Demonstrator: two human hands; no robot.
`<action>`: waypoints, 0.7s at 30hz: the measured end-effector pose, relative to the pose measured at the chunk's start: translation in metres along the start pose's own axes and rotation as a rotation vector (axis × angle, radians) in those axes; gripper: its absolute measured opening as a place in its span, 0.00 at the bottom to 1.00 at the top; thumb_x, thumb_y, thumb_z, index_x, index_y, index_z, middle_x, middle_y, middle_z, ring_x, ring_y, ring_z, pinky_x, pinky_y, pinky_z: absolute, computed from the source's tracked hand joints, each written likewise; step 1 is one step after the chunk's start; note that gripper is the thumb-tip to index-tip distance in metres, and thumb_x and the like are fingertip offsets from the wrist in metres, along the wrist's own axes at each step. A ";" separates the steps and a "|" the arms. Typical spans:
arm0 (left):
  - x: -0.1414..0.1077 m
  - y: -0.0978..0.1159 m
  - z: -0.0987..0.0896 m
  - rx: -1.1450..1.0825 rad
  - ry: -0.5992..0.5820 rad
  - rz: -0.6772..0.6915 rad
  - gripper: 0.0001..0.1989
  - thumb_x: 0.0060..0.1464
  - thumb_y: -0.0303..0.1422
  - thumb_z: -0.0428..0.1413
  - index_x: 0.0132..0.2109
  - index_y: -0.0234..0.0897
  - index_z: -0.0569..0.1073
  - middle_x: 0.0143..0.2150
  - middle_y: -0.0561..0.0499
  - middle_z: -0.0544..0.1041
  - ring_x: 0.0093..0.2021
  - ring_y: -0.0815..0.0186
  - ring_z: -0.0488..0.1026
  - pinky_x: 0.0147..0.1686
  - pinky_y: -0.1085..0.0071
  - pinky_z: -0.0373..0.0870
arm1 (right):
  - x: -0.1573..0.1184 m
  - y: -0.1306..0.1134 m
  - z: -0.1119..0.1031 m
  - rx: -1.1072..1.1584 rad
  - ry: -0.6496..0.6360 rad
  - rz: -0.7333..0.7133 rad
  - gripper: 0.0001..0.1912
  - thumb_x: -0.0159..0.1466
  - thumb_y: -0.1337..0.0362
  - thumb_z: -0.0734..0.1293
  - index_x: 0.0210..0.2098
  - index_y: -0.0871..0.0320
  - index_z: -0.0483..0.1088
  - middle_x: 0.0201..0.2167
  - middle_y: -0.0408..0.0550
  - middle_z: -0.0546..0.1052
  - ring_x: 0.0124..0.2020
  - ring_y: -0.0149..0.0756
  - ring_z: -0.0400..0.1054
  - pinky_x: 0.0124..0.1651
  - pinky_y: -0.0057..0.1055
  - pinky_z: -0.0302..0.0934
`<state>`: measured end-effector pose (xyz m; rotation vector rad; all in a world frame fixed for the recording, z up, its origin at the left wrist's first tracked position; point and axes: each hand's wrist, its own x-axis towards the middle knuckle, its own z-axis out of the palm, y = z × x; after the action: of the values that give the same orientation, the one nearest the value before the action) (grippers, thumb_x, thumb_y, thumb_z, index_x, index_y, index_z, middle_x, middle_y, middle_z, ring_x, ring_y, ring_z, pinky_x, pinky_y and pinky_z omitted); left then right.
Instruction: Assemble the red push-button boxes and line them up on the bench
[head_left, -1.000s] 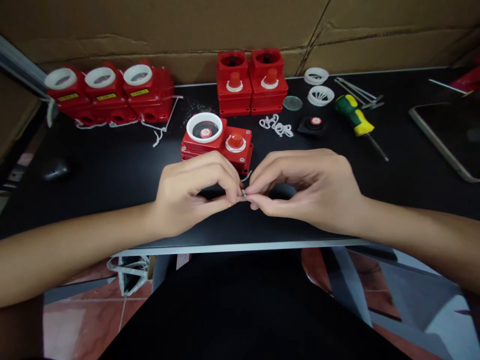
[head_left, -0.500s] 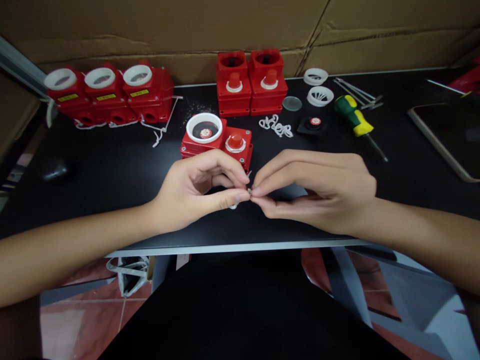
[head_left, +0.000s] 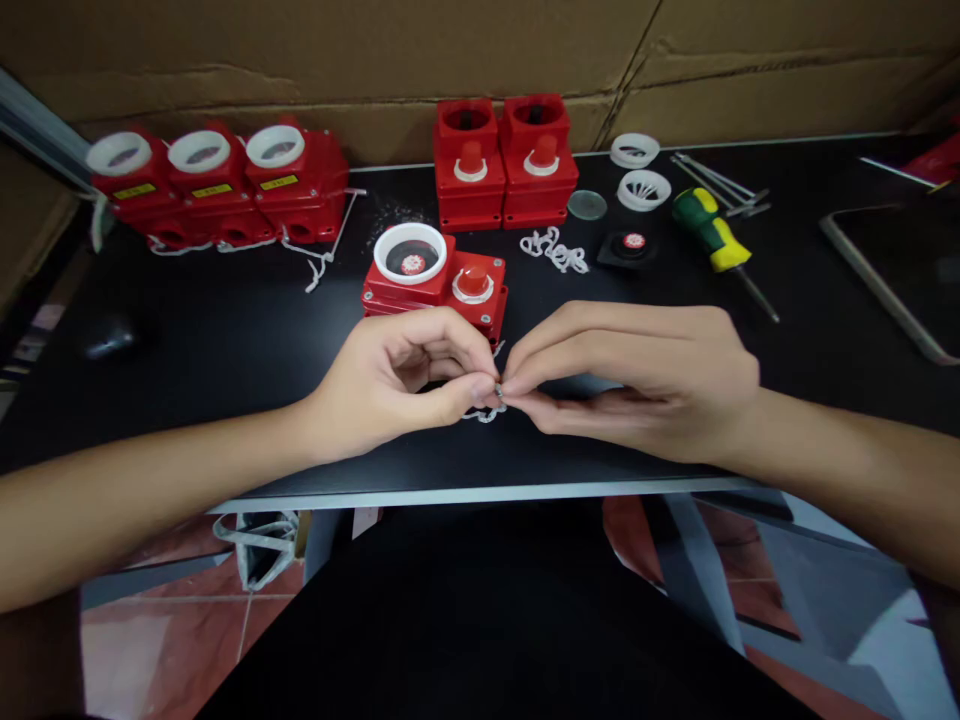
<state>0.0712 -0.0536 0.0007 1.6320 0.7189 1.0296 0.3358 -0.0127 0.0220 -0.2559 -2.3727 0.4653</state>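
Note:
My left hand and my right hand meet fingertip to fingertip over the black table, both pinching a white cord. Part of the cord hangs just below my left fingertips; a small bit shows between the hands, too small to make out. Right behind my left hand sits a red box with a white ring around a dark window and an orange-red dome. My left fingers hide its front edge.
Several red boxes stand along the back, three with yellow labels at left. Further right are a loose white cord, glass disc, white rings, black part, green-yellow screwdriver, metal rods and a dark tablet-like device.
More of the white cord shows below my left fingertips. My left thumb is bent a little more, and both hands remain together in nearly the same place.

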 end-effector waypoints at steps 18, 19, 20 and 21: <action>0.001 0.000 -0.001 -0.135 -0.110 -0.182 0.08 0.60 0.19 0.73 0.41 0.34 0.86 0.39 0.50 0.90 0.39 0.68 0.89 0.47 0.76 0.87 | -0.004 0.007 0.003 0.184 -0.100 0.074 0.03 0.80 0.64 0.75 0.50 0.57 0.82 0.45 0.46 0.91 0.44 0.25 0.86 0.50 0.23 0.81; 0.001 0.000 -0.001 -0.133 -0.113 -0.182 0.08 0.60 0.19 0.73 0.41 0.34 0.86 0.39 0.50 0.90 0.40 0.67 0.89 0.48 0.75 0.88 | -0.005 0.007 0.003 0.186 -0.106 0.075 0.04 0.81 0.64 0.74 0.50 0.58 0.82 0.45 0.46 0.91 0.44 0.26 0.86 0.49 0.23 0.81; 0.000 0.000 -0.001 -0.128 -0.112 -0.184 0.08 0.60 0.19 0.73 0.41 0.34 0.86 0.39 0.49 0.90 0.40 0.67 0.89 0.48 0.75 0.88 | -0.005 0.007 0.003 0.186 -0.111 0.077 0.04 0.81 0.64 0.74 0.50 0.58 0.82 0.45 0.46 0.91 0.44 0.26 0.87 0.49 0.23 0.80; 0.000 0.000 -0.001 -0.121 -0.110 -0.185 0.08 0.60 0.19 0.73 0.41 0.34 0.86 0.39 0.49 0.91 0.40 0.66 0.89 0.48 0.74 0.88 | -0.006 0.007 0.004 0.184 -0.113 0.078 0.04 0.81 0.64 0.74 0.51 0.57 0.82 0.45 0.47 0.91 0.44 0.26 0.87 0.48 0.24 0.80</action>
<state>0.0702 -0.0532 0.0012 1.4760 0.7054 0.8279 0.3379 -0.0089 0.0132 -0.2441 -2.4157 0.7490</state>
